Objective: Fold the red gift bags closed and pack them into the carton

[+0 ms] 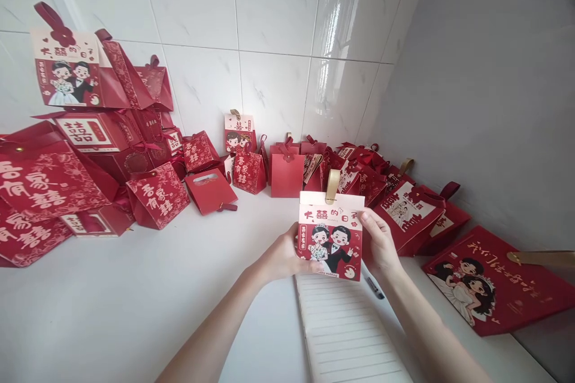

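Note:
Between my two hands is a red and cream wedding candy box (pixel 330 245) with a cartoon couple on its front and a gold ribbon loop on top. My left hand (pixel 285 256) grips its lower left side, thumb across the front. At its upper right edge my right hand (pixel 381 238) holds on, thumb near the corner; the other fingers are partly hidden behind the box. The box is upright above a lined notebook (pixel 350 335), which lies on the white table (pixel 135 311). A dark pen (pixel 374 287) rests beside the notebook, close to my right wrist.
Stacked red gift boxes (pixel 103 137) fill the left side. Several smaller boxes (pixel 287 175) stand along the tiled wall (pixel 274 18). More boxes (pixel 406 212) crowd the right, with a large red box (pixel 498 281) near the grey wall (pixel 485 102).

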Tool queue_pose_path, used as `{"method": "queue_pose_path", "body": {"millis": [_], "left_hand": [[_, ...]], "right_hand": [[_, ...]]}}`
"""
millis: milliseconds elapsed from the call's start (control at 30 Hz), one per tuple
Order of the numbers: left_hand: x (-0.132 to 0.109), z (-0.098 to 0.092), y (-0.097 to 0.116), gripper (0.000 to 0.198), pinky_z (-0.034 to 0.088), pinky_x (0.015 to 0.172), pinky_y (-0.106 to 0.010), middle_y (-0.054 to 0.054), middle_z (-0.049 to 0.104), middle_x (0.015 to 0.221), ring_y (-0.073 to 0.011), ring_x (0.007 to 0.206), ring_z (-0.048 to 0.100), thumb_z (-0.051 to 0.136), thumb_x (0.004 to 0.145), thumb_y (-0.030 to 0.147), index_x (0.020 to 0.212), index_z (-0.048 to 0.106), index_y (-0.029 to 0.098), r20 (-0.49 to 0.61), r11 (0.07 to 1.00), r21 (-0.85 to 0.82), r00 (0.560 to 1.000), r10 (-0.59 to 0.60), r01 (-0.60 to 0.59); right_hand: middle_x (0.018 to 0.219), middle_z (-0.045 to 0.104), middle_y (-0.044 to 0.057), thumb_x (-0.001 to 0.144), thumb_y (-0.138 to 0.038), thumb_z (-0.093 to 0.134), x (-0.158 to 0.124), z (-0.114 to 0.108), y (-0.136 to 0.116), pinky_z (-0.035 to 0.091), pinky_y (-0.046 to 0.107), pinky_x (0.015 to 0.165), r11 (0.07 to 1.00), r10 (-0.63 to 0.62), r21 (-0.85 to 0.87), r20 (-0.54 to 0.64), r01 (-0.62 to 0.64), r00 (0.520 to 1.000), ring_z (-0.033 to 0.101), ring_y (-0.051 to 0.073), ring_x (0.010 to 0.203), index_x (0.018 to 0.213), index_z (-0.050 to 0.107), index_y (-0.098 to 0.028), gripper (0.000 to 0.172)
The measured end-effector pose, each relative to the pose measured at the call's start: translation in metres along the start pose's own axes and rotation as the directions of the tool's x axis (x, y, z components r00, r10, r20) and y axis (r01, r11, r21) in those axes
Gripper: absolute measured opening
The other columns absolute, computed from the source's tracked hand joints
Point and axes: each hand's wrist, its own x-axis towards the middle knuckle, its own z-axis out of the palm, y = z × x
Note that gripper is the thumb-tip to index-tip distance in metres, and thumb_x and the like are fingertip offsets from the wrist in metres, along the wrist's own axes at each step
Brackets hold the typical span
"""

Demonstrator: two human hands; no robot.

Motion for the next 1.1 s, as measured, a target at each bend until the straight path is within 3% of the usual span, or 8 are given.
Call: {"method": "queue_pose_path", "body": {"millis": [333,433,533,633,733,867,967,1100], "left_hand": [[0.001,-0.001,0.007,0.059,0.047,0.091,-0.039,-0.01,0.063,0.119,-0.0286,0.108,0.059,0.075,0.069,0.039,0.119,0.053,0.018,-0.049,1.0,-0.023,0.999,-0.009,0.007],[0.004,-0.002,0.006,0.049,0.048,0.089,-0.038,-0.01,0.065,0.115,-0.0273,0.106,0.06,0.066,0.076,0.047,0.114,0.057,0.017,-0.094,0.984,-0.177,0.994,-0.051,0.034],[0.005,-0.005,0.01,0.05,0.052,0.069,-0.032,-0.01,0.069,0.096,-0.0241,0.084,0.066,0.057,0.077,0.06,0.1,0.063,0.016,-0.098,0.875,-0.478,0.985,-0.145,0.081],[0.003,-0.01,0.019,0.054,0.038,0.04,-0.025,-0.008,0.066,0.071,-0.0188,0.054,0.061,0.059,0.066,0.065,0.088,0.064,0.015,0.033,0.739,-0.645,0.973,-0.229,0.196],[-0.002,-0.014,0.026,0.057,0.029,0.036,-0.022,-0.005,0.061,0.064,-0.0145,0.045,0.055,0.058,0.059,0.066,0.084,0.061,0.016,0.132,0.657,-0.709,0.964,-0.233,0.256],[-0.003,-0.014,0.028,0.051,0.036,0.043,-0.024,-0.005,0.061,0.066,-0.0143,0.048,0.055,0.056,0.06,0.063,0.082,0.059,0.017,0.07,0.637,-0.74,0.966,-0.247,0.217],[0.0,-0.012,0.026,0.048,0.041,0.049,-0.028,-0.007,0.062,0.066,-0.0167,0.05,0.056,0.053,0.066,0.06,0.082,0.061,0.015,0.021,0.661,-0.721,0.96,-0.279,0.208],[0.006,-0.008,0.021,0.05,0.044,0.052,-0.028,-0.008,0.061,0.059,-0.0176,0.048,0.057,0.042,0.077,0.057,0.073,0.063,0.012,0.061,0.686,-0.617,0.892,-0.447,0.386]], "right_hand": [[0.077,0.068,0.003,0.057,-0.044,0.084,0.0,0.001,0.0,0.051,0.035,0.068,0.997,0.068,0.044,0.031,-0.07,0.997,0.062,0.021,0.067,0.08,0.068,-0.02,0.037],[0.08,0.068,0.003,0.055,-0.051,0.083,0.0,0.002,-0.001,0.051,0.034,0.066,0.984,0.105,0.135,0.071,-0.114,0.992,0.061,0.021,0.069,0.081,0.069,-0.021,0.042],[0.073,0.063,0.001,0.058,-0.059,0.076,-0.001,0.003,-0.001,0.05,0.03,0.062,0.941,0.165,0.273,0.151,-0.202,0.975,0.057,0.017,0.064,0.078,0.07,-0.024,0.041],[0.067,0.057,0.001,0.066,-0.057,0.069,-0.005,0.005,0.002,0.049,0.03,0.061,0.916,0.22,0.276,0.258,-0.29,0.941,0.053,0.015,0.062,0.074,0.069,-0.023,0.034],[0.065,0.055,0.002,0.069,-0.053,0.067,-0.008,0.008,0.007,0.048,0.031,0.062,0.909,0.269,0.209,0.366,-0.36,0.891,0.051,0.016,0.061,0.072,0.069,-0.021,0.032],[0.067,0.057,0.003,0.066,-0.052,0.071,-0.012,0.013,0.014,0.047,0.029,0.061,0.913,0.302,0.124,0.435,-0.389,0.848,0.051,0.016,0.061,0.075,0.07,-0.019,0.033],[0.083,0.063,0.005,0.063,-0.054,0.075,-0.014,0.018,0.016,0.049,0.029,0.064,0.933,0.281,0.095,0.414,-0.347,0.866,0.056,0.019,0.075,0.084,0.071,-0.021,0.04],[0.094,0.066,0.006,0.067,-0.057,0.073,-0.011,0.018,0.02,0.051,0.025,0.068,0.962,0.203,0.115,0.308,-0.248,0.93,0.059,0.02,0.086,0.095,0.069,-0.02,0.047]]}}
